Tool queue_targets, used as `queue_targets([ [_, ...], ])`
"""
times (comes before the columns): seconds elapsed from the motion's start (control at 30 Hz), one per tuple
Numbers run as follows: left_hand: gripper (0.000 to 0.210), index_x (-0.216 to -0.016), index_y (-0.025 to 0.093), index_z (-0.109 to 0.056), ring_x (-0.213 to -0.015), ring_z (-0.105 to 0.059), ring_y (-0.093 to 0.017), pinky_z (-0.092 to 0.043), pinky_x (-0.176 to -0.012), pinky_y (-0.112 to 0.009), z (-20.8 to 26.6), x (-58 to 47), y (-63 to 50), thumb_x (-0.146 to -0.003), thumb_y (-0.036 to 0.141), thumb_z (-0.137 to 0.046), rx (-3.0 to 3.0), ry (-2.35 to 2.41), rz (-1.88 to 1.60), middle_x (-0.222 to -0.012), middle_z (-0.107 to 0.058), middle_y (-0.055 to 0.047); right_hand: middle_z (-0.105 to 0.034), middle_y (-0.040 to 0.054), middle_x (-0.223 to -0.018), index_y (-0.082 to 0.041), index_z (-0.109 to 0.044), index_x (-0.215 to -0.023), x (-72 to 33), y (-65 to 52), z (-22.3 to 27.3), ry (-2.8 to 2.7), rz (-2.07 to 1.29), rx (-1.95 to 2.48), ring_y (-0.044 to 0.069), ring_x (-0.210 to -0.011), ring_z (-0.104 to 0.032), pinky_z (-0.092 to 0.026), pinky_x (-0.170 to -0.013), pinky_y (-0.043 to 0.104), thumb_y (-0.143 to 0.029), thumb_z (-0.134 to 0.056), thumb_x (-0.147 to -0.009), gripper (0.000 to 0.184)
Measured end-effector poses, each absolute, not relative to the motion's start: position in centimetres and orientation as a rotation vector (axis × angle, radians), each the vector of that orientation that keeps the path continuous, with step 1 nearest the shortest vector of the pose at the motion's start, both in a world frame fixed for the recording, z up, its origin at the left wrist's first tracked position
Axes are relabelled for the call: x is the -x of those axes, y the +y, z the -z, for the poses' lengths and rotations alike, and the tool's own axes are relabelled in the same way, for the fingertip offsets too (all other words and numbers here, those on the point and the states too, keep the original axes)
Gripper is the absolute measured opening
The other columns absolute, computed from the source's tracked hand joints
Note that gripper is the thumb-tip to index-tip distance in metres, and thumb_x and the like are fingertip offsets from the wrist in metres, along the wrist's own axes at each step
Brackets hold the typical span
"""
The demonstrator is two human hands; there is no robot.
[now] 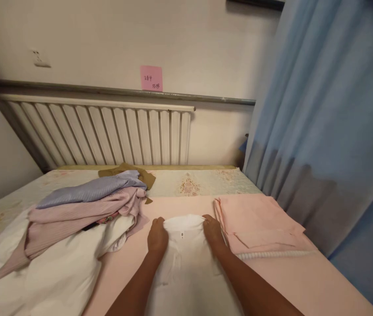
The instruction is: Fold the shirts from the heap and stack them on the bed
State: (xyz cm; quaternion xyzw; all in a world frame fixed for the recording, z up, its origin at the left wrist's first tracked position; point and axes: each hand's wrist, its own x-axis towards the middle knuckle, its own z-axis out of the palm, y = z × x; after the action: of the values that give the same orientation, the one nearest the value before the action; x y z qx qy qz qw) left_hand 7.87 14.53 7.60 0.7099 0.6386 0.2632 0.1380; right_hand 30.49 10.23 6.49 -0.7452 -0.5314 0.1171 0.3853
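Note:
A white garment (189, 272) with a small label inside its upper edge stretches between my hands over a pink cloth. My left hand (158, 235) is closed on its upper left corner. The upper right corner is pinched in my right hand (213, 231). The lower part of the garment runs toward me between my forearms and out of the frame. Just right of my right hand lies a folded pink piece of fabric (262, 219). A heap of clothes with a mauve ribbed garment (81, 213) lies to the left of my left hand.
The heap also holds a blue-grey garment (97, 189), an olive one (146, 177) and white cloth (64, 263). A flowered mattress (206, 182) lies under the pink cloth (120, 272). Behind stands a radiator (117, 131); a blue curtain (321, 109) hangs at the right. A tape measure-like strip (272, 254) lies near the folded fabric.

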Motion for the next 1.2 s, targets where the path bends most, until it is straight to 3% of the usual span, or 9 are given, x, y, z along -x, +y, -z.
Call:
queue_targets([
  [0.1,0.026,-0.085,0.021,-0.055,-0.089,-0.057,-0.018,-0.042,-0.079,-0.029,-7.4,-6.5,14.5,-0.076,0.006,-0.036,-2.029,1.718,-0.858,-0.091,-0.06,-0.003,-0.072,0.0015,-0.097,-0.021,-0.071,-0.101,-30.6,9.9,-6.3,-1.305,-0.396,1.805,0.016,-0.089,-0.064,-0.047,-0.082,0.023,-0.017,-0.035,-0.073,0.046],
  [0.17,0.036,-0.096,0.021,-0.057,-0.097,-0.057,-0.017,-0.042,-0.085,-0.027,-7.2,-5.8,14.6,-0.072,0.005,-0.035,-1.984,1.641,-0.925,-0.101,-0.063,-0.003,-0.071,0.0002,-0.102,-0.021,-0.071,-0.102,-30.6,9.7,-6.3,-1.29,-0.449,1.748,0.015,-0.095,-0.063,-0.046,-0.086,0.023,-0.017,-0.034,-0.072,0.047],
  [0.23,0.05,-0.108,0.02,-0.056,-0.105,-0.056,-0.015,-0.041,-0.09,-0.024,-7.1,-5.2,14.8,-0.066,0.004,-0.034,-1.928,1.569,-0.967,-0.112,-0.063,-0.002,-0.071,0.0004,-0.1,-0.021,-0.071,-0.1,-30.7,9.4,-6.4,-1.264,-0.496,1.72,0.016,-0.093,-0.063,-0.047,-0.084,0.024,-0.019,-0.035,-0.071,0.046],
  [0.3,0.054,-0.108,0.021,-0.057,-0.103,-0.058,-0.014,-0.042,-0.088,-0.024,-7.0,-4.7,15.1,-0.062,0.005,-0.034,-1.878,1.497,-0.967,-0.11,-0.065,0.0,-0.072,0.0012,-0.092,-0.02,-0.071,-0.094,-30.9,9.3,-6.4,-1.228,-0.538,1.715,0.018,-0.086,-0.063,-0.047,-0.078,0.025,-0.021,-0.036,-0.071,0.042],
  [0.47,0.029,-0.082,0.022,-0.06,-0.078,-0.059,-0.018,-0.045,-0.072,-0.028,-7.0,-3.3,15.6,-0.067,0.018,-0.037,-1.815,1.363,-0.891,-0.076,-0.064,0.002,-0.065,0.0006,-0.072,-0.018,-0.068,-0.081,-31.6,9.6,-6.2,-1.163,-0.619,1.7,0.017,-0.069,-0.056,-0.042,-0.06,0.025,-0.029,-0.041,-0.07,0.03],
  [0.67,0.029,-0.089,0.02,-0.065,-0.092,-0.059,-0.021,-0.042,-0.085,-0.03,-7.6,-2.9,16.9,-0.067,0.033,-0.049,-1.781,1.193,-0.731,-0.093,-0.068,0.0,-0.063,0.0003,-0.071,-0.017,-0.067,-0.081,-31.6,9.9,-6.5,-1.211,-0.734,1.611,0.015,-0.067,-0.053,-0.039,-0.058,0.023,-0.039,-0.052,-0.071,0.029],
  [0.8,0.034,-0.088,0.016,-0.067,-0.083,-0.062,-0.022,-0.045,-0.073,-0.03,-8.0,-2.8,17.6,-0.065,0.039,-0.055,-1.693,1.164,-0.59,-0.086,-0.07,-0.003,-0.064,0.0012,-0.072,-0.016,-0.068,-0.079,-31.5,10.0,-6.6,-1.238,-0.761,1.613,0.015,-0.067,-0.053,-0.038,-0.059,0.023,-0.038,-0.053,-0.07,0.028],
  [1.07,0.014,-0.072,0.019,-0.056,-0.061,-0.051,-0.014,-0.037,-0.054,-0.022,-7.7,-3.1,17.4,-0.061,0.029,-0.056,-1.656,1.263,-0.659,-0.062,-0.056,0.005,-0.045,-0.0052,-0.057,-0.019,-0.054,-0.063,-31.3,10.1,-6.2,-1.24,-0.689,1.734,0.012,-0.058,-0.041,-0.03,-0.052,0.022,-0.04,-0.045,-0.075,0.026],
  [1.2,0.01,-0.071,0.021,-0.051,-0.061,-0.049,-0.013,-0.035,-0.054,-0.021,-7.7,-3.4,17.0,-0.062,0.023,-0.053,-1.679,1.326,-0.738,-0.062,-0.051,0.006,-0.047,-0.0047,-0.059,-0.02,-0.051,-0.062,-31.1,9.9,-6.7,-1.256,-0.621,1.812,0.012,-0.06,-0.042,-0.03,-0.054,0.022,-0.039,-0.043,-0.077,0.026],
])
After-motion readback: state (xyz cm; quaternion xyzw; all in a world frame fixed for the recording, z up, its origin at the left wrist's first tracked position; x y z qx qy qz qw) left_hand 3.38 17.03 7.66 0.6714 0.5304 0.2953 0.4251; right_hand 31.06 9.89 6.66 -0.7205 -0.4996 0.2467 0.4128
